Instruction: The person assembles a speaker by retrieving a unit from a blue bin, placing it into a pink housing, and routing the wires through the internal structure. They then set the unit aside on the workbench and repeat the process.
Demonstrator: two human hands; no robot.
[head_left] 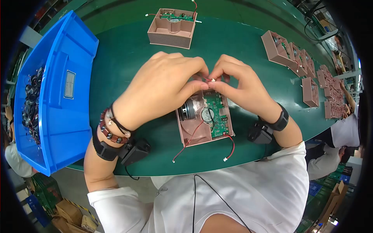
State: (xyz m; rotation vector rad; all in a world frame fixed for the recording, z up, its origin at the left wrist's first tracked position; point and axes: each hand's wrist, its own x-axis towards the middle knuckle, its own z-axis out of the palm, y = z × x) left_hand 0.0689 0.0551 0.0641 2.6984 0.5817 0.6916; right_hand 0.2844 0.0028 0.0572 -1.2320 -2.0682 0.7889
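Observation:
Above the far edge of a pink speaker housing (191, 136), both hands come together in a pinch. Between the fingertips of my right hand (246, 83) is a small white connector (213, 80) on a thin red wire. My left hand (165, 83) pinches that wire close beside it; its fingertips partly cover the wire. Inside the housing lie a green circuit board (218, 126), a speaker driver (187, 110), partly under my left hand, and a round silver part (207, 115). Two further wire leads hang over the near side, ending in white plugs (225, 159) on the table.
At the left stands a blue bin (74, 112) holding many small speakers (33, 105). Another pink housing (171, 39) with a board sits at the far middle. More housings (278, 48) line the right side, where another person's arm (349, 99) reaches in. The green table (116, 50) ends near my body.

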